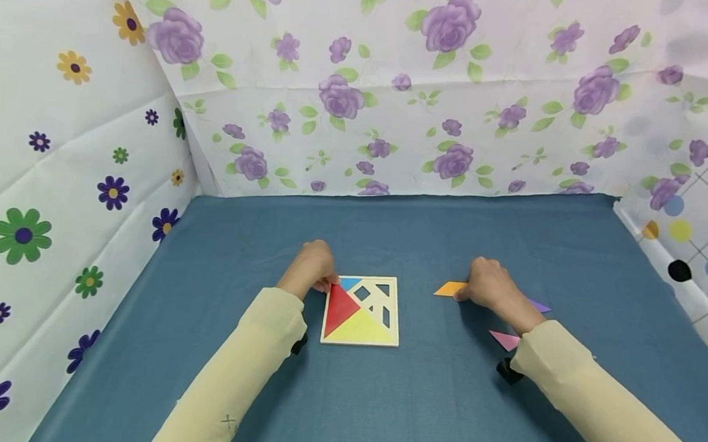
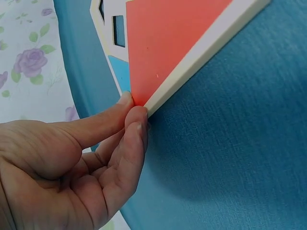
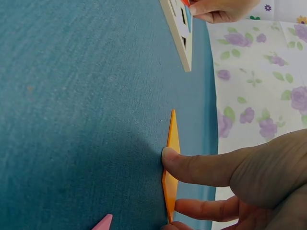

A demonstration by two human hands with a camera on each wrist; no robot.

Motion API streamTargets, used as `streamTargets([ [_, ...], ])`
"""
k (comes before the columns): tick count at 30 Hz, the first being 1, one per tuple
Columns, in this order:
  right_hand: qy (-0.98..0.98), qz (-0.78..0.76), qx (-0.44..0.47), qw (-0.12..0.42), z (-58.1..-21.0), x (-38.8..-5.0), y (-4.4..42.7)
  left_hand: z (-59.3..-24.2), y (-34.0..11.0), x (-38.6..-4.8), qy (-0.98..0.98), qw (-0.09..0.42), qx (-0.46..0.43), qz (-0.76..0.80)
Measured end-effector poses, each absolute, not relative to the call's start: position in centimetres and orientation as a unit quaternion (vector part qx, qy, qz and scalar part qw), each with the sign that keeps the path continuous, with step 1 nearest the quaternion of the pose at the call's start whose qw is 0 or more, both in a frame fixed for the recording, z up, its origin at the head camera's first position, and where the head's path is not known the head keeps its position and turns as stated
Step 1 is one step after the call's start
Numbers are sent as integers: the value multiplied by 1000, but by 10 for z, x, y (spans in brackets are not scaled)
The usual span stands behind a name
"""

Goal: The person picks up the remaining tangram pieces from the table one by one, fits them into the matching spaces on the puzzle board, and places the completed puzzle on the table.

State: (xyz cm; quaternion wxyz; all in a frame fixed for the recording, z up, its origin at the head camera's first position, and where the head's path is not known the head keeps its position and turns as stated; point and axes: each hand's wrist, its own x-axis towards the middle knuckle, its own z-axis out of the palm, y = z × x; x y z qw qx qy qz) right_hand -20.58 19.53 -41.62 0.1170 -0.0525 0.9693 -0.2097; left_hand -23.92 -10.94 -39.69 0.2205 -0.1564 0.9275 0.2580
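Note:
A square wooden puzzle board (image 1: 359,344) lies on the blue cloth, with red (image 1: 340,309), yellow (image 1: 361,328) and blue (image 1: 348,283) pieces in it and several cut-out holes. My left hand (image 1: 315,267) pinches the board's upper left corner; in the left wrist view the thumb and fingertips of that hand (image 2: 86,163) meet at the red piece's tip. To the board's right, my right hand (image 1: 492,285) has its thumb and fingers on the edges of an orange parallelogram (image 1: 450,289), which shows edge-on in the right wrist view (image 3: 171,184).
A pink piece (image 1: 504,340) lies below my right wrist, and a purple piece (image 1: 539,306) shows partly behind it. Flowered sheets (image 1: 361,112) hang behind and to the left of the blue cloth (image 1: 402,416); a dotted sheet (image 1: 698,238) is on the right.

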Motion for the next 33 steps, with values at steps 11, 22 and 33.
streamTargets([
  [11, 967, -216, -46, 129, -415, -206, 202, -397, -103, -237, 923, 223, -156, 271],
  [22, 960, -254, -43, 108, -421, -205, 205, -396, -107, -239, 923, 228, -153, 271],
  [33, 954, -279, -50, 96, -423, -204, 202, -395, -110, -237, 920, 223, -162, 278],
])
